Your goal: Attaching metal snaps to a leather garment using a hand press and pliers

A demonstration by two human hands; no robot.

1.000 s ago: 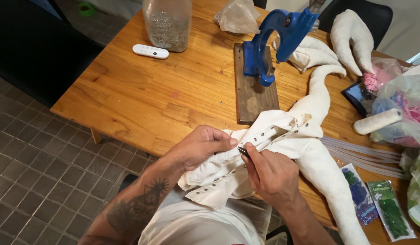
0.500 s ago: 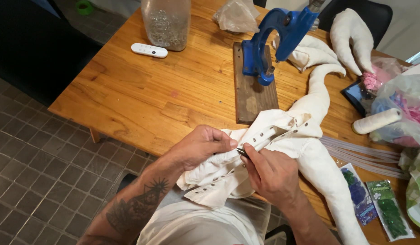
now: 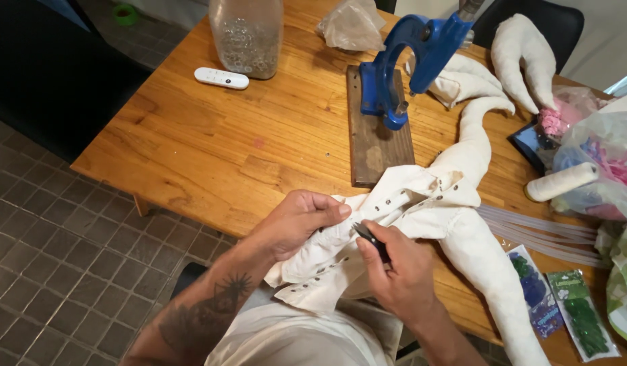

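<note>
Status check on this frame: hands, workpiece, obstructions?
Left hand pinching cream studded fabric garment. Right hand gripping small dark tool at fabric. Nothing blocking.

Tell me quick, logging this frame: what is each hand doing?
Left hand: closed, pinching the cream fabric piece.
Right hand: closed on a small dark tool, tip at the fabric.

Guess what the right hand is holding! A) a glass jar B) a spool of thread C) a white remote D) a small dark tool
D: the right hand pinches a small dark tool against the cloth that the left hand grips.
</note>
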